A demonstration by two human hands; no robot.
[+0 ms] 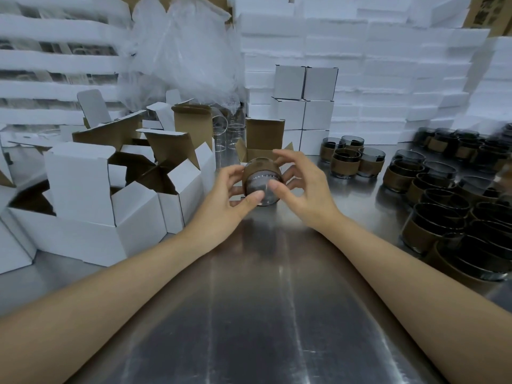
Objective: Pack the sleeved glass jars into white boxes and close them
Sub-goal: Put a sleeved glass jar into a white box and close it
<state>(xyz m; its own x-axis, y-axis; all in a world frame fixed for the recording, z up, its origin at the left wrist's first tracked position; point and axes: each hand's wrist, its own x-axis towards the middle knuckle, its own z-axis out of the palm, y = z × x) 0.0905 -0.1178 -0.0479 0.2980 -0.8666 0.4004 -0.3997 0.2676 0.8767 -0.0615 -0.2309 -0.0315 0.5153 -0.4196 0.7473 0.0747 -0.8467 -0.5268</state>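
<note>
A glass jar in a brown sleeve (261,178) is tilted with its clear base toward me, just in front of an open white box (264,139) whose brown-lined lid stands up. My left hand (235,195) grips the jar from the left, thumb on its base. My right hand (302,184) holds its right side with thumb on the base and fingers curled over the top. The jar's far end is hidden, so I cannot tell whether it has entered the box.
Several open white boxes (133,195) crowd the left of the steel table (266,300). Closed white boxes (304,103) are stacked behind. Sleeved dark jars (352,162) stand at centre right and many more (457,212) at far right. Bare clear glasses (230,134) stand behind.
</note>
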